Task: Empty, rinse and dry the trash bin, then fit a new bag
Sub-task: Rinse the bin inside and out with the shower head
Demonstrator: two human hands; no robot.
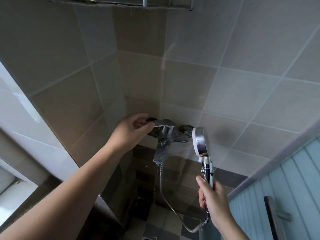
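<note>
My left hand [131, 131] pinches the chrome lever of the wall-mounted shower mixer tap [164, 129] in the tiled corner. My right hand [212, 194] grips the handle of a chrome and white hand shower head [200, 142], held upright to the right of the tap. Thin jets of water spray from the shower head leftward onto the tap. Water drips from the tap's underside towards the floor. A metal hose [166, 196] loops from the tap down to the shower handle. No trash bin is in view.
Beige wall tiles meet in a corner [143, 75]. A blue ribbed door panel with a dark handle [275, 219] stands at the lower right. A floor drain [149, 238] sits among dark and light floor tiles. A metal rack [143, 2] hangs overhead. A white ledge [20, 104] runs along the left.
</note>
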